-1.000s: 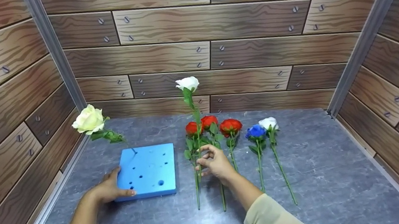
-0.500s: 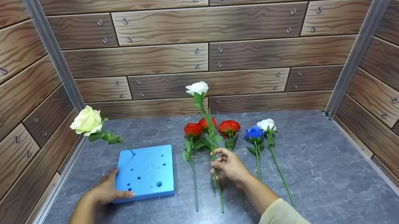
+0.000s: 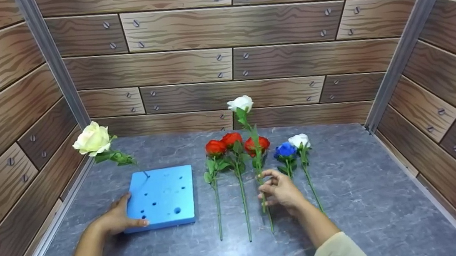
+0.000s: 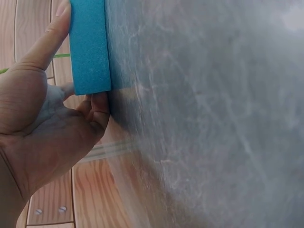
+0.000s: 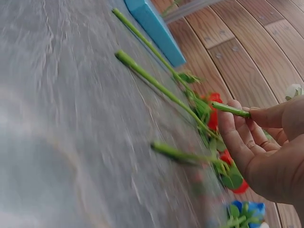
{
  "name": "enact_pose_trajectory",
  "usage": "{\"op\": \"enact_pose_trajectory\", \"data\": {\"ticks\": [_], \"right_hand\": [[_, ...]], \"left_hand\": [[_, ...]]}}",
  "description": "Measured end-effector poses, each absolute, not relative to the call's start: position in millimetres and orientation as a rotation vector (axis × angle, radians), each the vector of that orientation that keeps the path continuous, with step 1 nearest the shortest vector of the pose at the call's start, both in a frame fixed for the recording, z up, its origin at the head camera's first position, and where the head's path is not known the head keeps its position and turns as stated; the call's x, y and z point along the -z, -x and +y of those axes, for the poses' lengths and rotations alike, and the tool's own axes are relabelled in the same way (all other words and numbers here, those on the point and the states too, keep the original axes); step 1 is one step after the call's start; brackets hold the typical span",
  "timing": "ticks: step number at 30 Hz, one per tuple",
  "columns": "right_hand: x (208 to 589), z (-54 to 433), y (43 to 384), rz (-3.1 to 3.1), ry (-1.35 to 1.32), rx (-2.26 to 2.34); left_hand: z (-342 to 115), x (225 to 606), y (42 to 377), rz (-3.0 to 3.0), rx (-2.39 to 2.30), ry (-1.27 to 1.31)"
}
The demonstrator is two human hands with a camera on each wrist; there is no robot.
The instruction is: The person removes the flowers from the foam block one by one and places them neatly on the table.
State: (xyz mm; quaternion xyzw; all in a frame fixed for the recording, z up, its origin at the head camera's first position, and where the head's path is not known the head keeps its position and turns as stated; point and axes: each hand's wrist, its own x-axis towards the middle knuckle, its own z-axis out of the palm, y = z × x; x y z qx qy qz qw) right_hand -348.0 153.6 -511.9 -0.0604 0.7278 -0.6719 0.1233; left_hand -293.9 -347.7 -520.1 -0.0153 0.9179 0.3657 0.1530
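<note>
In the head view, my right hand pinches the green stem of a white rose, holding it upright above the table, in front of a red rose. The right wrist view shows the cut stem end poking out between thumb and fingers. At the left, my left hand grips the near left corner of a blue block with several holes. In the left wrist view the thumb lies along the block, with fingers curled at its side. A cream rose stands tilted left in the block's back left hole.
Two more red roses lie left of the right hand, stems toward me. Behind and right of it lie a blue rose and a second white rose. Wood-patterned walls enclose the grey marbled table.
My right hand has carried the white rose rightward and slightly lower, from over the left red roses to over the rightmost red one. My left hand keeps its hold on the block.
</note>
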Motion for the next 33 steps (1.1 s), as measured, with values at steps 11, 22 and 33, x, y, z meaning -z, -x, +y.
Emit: {"op": "enact_pose_trajectory", "data": {"ticks": [11, 22, 33], "right_hand": [[505, 207, 343, 2.182, 0.131, 1.917], [506, 259, 332, 2.231, 0.070, 1.902], [512, 305, 327, 2.226, 0.093, 1.861]], "left_hand": [[-350, 519, 294, 2.647, -1.009, 0.030], [-344, 514, 292, 2.705, -0.965, 0.002], [-340, 511, 293, 2.779, -0.865, -0.031]]}}
